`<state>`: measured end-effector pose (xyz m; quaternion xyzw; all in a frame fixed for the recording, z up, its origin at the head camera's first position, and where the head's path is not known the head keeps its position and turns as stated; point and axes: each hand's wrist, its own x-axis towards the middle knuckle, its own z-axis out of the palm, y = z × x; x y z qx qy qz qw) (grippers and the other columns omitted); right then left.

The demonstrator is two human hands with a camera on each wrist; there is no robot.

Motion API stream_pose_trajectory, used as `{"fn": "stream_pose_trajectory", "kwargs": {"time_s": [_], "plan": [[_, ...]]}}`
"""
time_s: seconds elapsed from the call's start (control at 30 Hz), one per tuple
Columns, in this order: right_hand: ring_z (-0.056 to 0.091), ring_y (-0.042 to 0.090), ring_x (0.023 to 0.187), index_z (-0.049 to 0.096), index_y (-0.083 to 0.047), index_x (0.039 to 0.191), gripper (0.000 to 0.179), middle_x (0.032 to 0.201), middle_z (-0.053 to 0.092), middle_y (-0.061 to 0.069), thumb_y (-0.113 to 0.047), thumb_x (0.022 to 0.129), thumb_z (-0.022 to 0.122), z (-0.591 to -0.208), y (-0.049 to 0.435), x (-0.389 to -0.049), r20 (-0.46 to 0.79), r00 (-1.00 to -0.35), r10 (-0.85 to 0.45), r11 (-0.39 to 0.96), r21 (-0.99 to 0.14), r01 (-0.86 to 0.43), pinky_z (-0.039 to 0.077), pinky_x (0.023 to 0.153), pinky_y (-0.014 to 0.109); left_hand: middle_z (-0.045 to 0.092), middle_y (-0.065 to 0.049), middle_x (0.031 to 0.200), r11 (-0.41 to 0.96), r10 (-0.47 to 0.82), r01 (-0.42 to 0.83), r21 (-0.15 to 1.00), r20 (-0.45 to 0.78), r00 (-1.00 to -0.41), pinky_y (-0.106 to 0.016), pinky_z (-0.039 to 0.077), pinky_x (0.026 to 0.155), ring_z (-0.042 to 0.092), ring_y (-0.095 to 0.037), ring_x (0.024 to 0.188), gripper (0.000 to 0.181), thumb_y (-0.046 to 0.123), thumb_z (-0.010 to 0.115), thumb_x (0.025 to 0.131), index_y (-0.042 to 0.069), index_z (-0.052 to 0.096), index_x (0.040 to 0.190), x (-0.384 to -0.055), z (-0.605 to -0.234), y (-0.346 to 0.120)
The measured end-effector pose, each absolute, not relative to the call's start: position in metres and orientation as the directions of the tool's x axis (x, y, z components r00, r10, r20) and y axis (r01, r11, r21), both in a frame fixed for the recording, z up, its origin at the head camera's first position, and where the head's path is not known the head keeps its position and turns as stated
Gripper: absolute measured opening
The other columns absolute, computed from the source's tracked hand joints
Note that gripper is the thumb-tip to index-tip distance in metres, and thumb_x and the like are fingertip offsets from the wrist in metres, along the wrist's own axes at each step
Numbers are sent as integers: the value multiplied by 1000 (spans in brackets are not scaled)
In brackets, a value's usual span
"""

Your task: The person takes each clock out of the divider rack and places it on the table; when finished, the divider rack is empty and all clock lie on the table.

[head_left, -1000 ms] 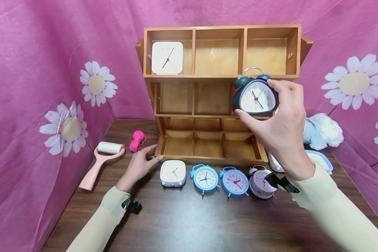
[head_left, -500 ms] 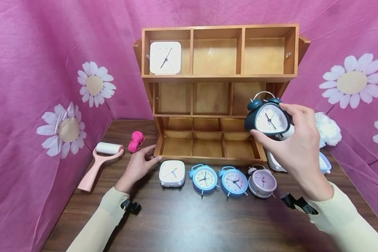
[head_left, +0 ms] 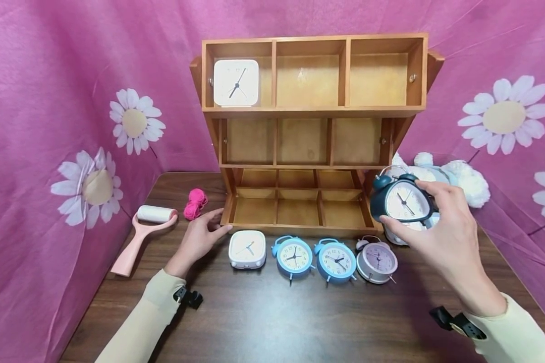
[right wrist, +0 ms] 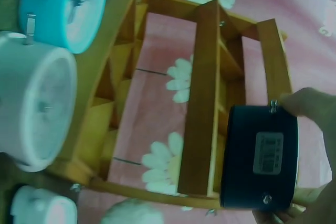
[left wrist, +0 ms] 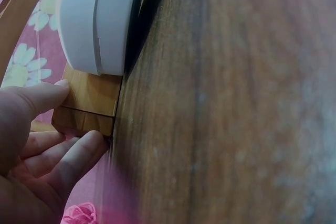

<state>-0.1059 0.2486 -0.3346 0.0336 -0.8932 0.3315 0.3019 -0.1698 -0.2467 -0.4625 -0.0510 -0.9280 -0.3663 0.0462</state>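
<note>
My right hand (head_left: 449,242) grips a dark green twin-bell alarm clock (head_left: 406,201) between thumb and fingers, in the air right of the wooden shelf (head_left: 304,112). In the right wrist view the clock's underside shows, with a white barcode label (right wrist: 268,153). My left hand (head_left: 197,242) holds the shelf's lower left front corner, thumb on one face and fingers round the side, as the left wrist view shows. Beside it stands a small white clock (head_left: 248,250). A square white clock (head_left: 236,83) sits in the shelf's top left compartment; the other compartments hold nothing.
Before the shelf stand two blue alarm clocks (head_left: 294,257) and a pale purple one (head_left: 378,261). A white plush toy (head_left: 470,184) and partly hidden white clock (head_left: 396,236) are at right. A pink lint roller (head_left: 138,242) and pink yarn (head_left: 195,204) lie at left.
My right hand has carried the dark green alarm clock down and to the right, from before the shelf's upper right part to beside its lower right. My left hand has stayed at the corner.
</note>
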Motion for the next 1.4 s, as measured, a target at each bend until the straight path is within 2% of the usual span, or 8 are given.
{"fn": "stream_pose_trajectory", "kwargs": {"time_s": [0.1,0.27,0.57,0.63,0.7,0.8,0.87,1.4], "plan": [[53,1,128,71,-7,142,91,143,66,17,-17,59,109,-345,253,-101,543,-833,106,783,-562,-266,34,95,18,81,-20,134,728,58,126,674,122,-991,-52,63,95,81,-29,106,61,29,84,103,4,65,155,-169,-462,-248],[61,40,125,71,-6,143,91,142,66,21,-21,62,109,-360,260,-92,505,-860,78,800,-546,-248,35,91,32,81,-22,132,730,64,143,669,141,-988,-52,63,94,81,-30,103,61,30,84,102,3,66,154,-168,-462,-248],[56,43,135,68,-7,147,90,148,63,22,-25,67,107,-389,284,-67,434,-895,108,825,-541,-163,32,110,19,85,-17,120,670,123,247,701,223,-967,-38,62,81,80,-20,92,68,49,85,99,6,70,150,-182,-486,-262],[55,47,138,67,-7,148,90,150,62,23,-28,70,106,-394,290,-63,405,-907,116,829,-543,-137,31,115,21,85,-18,121,673,118,244,698,224,-967,-37,62,79,81,-20,91,67,48,86,99,5,70,149,-183,-488,-262],[55,52,139,66,-6,149,89,152,60,26,-29,72,105,-398,294,-60,378,-918,122,830,-546,-115,38,118,39,84,-20,123,688,104,215,693,200,-974,-42,63,83,82,-24,94,65,42,86,99,4,70,149,-179,-478,-257],[54,59,139,64,-5,150,90,154,57,29,-31,74,104,-403,300,-55,340,-931,137,833,-548,-78,41,108,66,82,-22,128,706,82,171,688,160,-984,-50,64,90,82,-29,101,63,33,86,100,2,68,151,-173,-466,-249],[53,62,136,63,-4,151,90,154,55,31,-32,75,103,-405,304,-52,319,-936,151,835,-548,-52,40,100,73,81,-22,132,717,78,148,681,134,-988,-54,63,95,82,-32,105,62,30,84,102,2,66,153,-170,-460,-246],[55,59,125,62,2,147,86,144,54,35,-33,78,100,-429,330,-37,256,-959,122,870,-493,-21,41,95,72,79,-21,137,721,74,129,681,110,-991,-54,64,96,82,-32,108,62,29,84,102,3,64,155,-169,-458,-243]]}}
